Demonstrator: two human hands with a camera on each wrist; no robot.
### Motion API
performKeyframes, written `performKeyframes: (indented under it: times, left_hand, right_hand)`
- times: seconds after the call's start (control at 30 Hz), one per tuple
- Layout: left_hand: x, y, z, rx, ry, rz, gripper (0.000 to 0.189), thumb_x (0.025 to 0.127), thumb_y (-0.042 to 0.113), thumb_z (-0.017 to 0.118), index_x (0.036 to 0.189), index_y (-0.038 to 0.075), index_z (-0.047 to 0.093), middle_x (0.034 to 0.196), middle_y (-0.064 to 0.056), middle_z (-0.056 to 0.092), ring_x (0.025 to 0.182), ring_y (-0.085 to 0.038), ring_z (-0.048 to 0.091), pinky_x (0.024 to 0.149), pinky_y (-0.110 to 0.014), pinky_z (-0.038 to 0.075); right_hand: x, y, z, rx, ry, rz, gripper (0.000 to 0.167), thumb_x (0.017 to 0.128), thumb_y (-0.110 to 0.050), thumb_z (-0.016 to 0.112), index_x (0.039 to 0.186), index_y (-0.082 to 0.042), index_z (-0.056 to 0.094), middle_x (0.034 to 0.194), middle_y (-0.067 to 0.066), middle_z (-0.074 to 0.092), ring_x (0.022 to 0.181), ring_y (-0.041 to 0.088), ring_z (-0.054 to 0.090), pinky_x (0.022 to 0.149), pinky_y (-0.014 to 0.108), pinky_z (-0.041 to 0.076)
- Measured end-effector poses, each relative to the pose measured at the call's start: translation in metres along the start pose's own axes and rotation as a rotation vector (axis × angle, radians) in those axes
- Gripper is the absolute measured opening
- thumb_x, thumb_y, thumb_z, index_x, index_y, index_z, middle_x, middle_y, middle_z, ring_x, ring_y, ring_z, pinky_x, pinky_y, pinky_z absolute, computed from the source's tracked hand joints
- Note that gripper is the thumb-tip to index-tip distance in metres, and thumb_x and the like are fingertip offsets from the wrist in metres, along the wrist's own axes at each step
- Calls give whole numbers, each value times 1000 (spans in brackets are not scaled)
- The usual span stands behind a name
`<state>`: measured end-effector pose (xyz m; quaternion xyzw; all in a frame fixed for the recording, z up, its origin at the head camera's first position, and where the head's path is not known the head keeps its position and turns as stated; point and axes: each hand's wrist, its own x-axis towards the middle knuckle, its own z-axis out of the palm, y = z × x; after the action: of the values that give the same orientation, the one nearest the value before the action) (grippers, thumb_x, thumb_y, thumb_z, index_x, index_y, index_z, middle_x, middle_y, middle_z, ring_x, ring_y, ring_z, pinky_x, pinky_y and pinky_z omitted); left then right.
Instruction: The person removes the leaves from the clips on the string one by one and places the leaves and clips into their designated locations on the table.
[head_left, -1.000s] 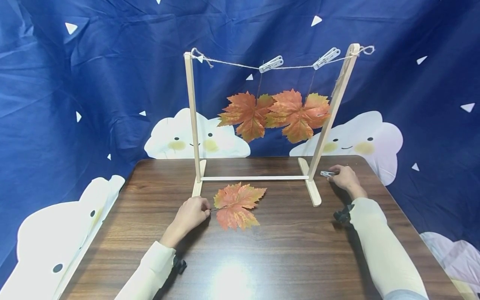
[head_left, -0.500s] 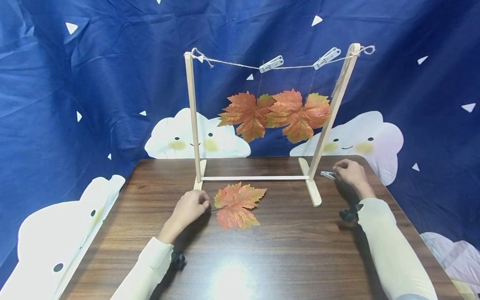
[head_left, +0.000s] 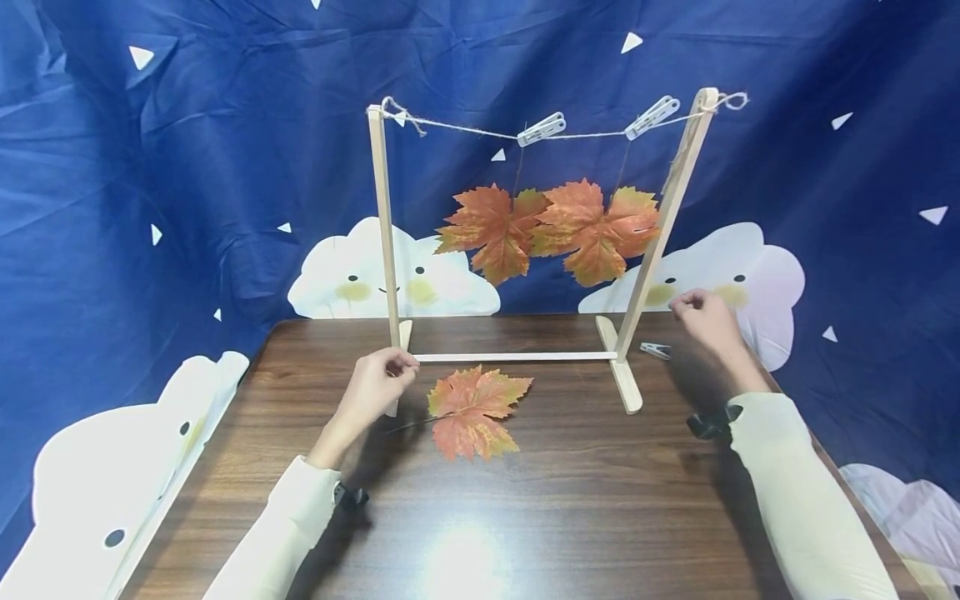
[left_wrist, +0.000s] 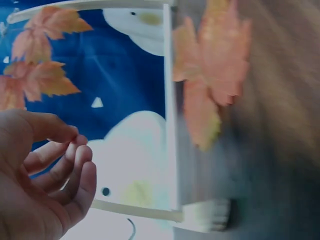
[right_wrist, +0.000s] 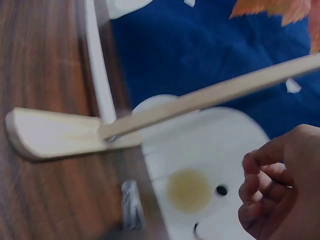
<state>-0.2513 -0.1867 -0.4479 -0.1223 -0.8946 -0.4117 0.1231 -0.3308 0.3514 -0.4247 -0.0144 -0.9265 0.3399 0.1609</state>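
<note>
My left hand [head_left: 372, 385] hovers by the left foot of a wooden stand, fingers loosely curled with nothing between them. Just right of it an orange artificial maple leaf [head_left: 480, 412] lies flat on the table, its thin stem pointing toward the hand. The left wrist view shows the same leaf [left_wrist: 215, 60] beyond the crossbar. Raised above the table's back right is my right hand [head_left: 708, 327], also empty and loosely curled. A white clothespin [head_left: 656, 351] rests on the table below and left of it; in the right wrist view the clothespin [right_wrist: 131, 206] lies near the stand's foot.
Two more leaves hang from the stand's string [head_left: 465, 127], a left leaf [head_left: 495, 233] and a right leaf [head_left: 592, 229], each under a white clothespin [head_left: 542, 129]. The stand has a right post [head_left: 667, 217] and a low white crossbar [head_left: 517, 357]. A blue curtain [head_left: 225, 167] hangs behind.
My left hand has let go of the leaf's stem and risen up and left. The right hand has released the clothespin on the table and lifted away up and to the right.
</note>
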Motion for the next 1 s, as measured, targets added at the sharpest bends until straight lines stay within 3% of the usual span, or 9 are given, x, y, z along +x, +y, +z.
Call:
performKeyframes:
  times: [0.17,0.3,0.57,0.77,1.0]
  left_hand:
    - [13,19,-11,-31,70,37,8,92,2,73,95,6,79,87,-8,78,77,-14,66,72,-20,51]
    - [21,34,-18,-71,94,44,7,93,2,73,96,5,79,92,-11,80,78,-14,68,73,-17,51]
    - [36,61,-28,-152,109,72,6,96,7,75,99,3,78,88,-15,77,75,-13,64,70,-15,48]
    - [47,82,-31,-210,100,89,10,98,10,74,103,2,78,91,-16,77,74,-10,63,69,-17,48]
    - [59,101,-30,-250,83,127,11,99,13,74,105,4,79,92,-15,77,76,-11,65,71,-18,51]
  right_hand:
    - [3,-24,-10,65,59,-17,25,98,-20,55,98,1,68,65,-24,56,64,-4,52,62,17,40]
    - [1,-44,-18,84,101,-48,23,97,-20,56,96,-1,68,60,-34,49,60,-10,49,58,15,38]
    - [-11,-88,-33,100,106,-104,21,97,-22,60,97,-4,70,63,-27,54,58,-2,50,56,18,39]
    - [-19,-120,-40,119,88,-197,17,100,-18,65,100,-5,74,64,-21,56,55,-1,50,53,18,40]
    - [-26,-154,-40,109,63,-290,14,100,-16,68,98,-5,76,77,-5,68,66,-2,54,62,14,41]
